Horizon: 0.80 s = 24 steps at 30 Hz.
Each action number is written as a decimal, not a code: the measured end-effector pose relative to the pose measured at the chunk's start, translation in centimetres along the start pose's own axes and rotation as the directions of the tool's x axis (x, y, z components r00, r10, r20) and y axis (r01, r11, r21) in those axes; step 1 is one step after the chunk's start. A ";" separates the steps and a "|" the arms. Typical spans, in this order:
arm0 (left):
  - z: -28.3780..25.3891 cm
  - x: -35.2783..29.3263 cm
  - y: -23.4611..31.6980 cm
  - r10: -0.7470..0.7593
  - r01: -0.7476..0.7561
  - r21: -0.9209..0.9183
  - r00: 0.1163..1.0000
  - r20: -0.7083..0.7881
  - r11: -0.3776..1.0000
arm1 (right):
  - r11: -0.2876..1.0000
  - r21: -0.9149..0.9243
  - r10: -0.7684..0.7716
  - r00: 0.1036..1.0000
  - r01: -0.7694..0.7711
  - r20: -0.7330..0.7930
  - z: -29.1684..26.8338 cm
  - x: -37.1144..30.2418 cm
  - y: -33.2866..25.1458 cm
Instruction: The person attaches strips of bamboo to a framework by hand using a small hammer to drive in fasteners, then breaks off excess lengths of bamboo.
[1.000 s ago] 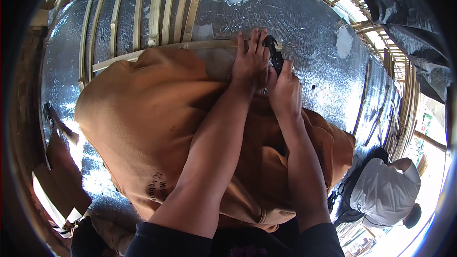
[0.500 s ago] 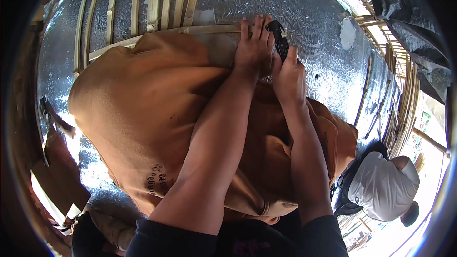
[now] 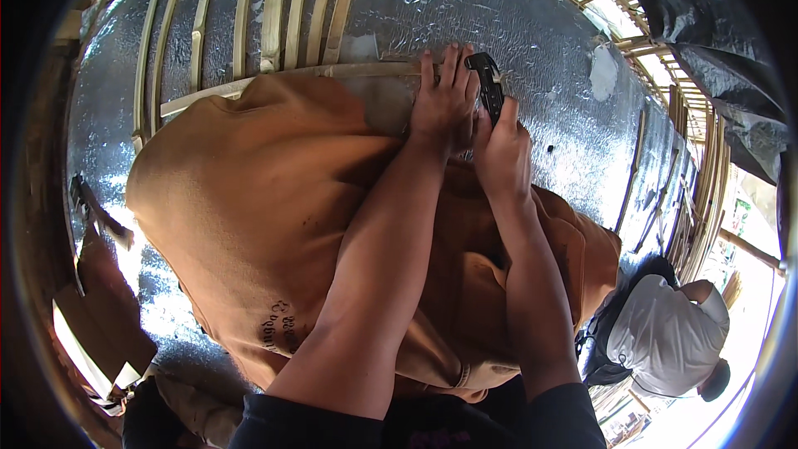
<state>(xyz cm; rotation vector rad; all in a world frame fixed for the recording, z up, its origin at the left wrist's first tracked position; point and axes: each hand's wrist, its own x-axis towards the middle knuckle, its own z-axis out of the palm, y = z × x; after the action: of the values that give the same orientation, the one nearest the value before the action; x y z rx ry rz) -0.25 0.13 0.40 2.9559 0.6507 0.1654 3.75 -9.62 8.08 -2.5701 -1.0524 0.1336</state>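
My left hand lies with its fingers stretched out over the right end of a crosswise bamboo strip, pressing on the silvery foil sheet. Just right of it, my right hand is wrapped round a slim black hand tool, whose kind I cannot make out. The tool's upper end, with a small metallic part, sits beside my left fingertips near the strip's end. Orange-brown cloth spreads over my lap beneath both forearms.
Several upright bamboo slats run along the foil at the upper left. A person in a white shirt is bent over at the lower right. Black plastic sheeting hangs at the upper right. Brown cardboard lies at the lower left.
The view has shifted slightly, so the foil and slats sit a little lower. Both hands keep their places at the strip's end, and the black tool has tilted slightly.
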 end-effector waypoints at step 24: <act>-0.6 0.0 -0.1 -0.010 0.010 -0.074 1.000 0.003 0.997 | 0.994 0.096 -0.047 0.992 0.059 -0.119 -0.7 -0.8 -0.1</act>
<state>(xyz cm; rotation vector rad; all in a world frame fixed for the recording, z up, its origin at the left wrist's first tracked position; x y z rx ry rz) -0.35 0.22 0.96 2.8810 0.6449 0.1804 3.28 -10.31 8.76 -2.4276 -1.0433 0.0213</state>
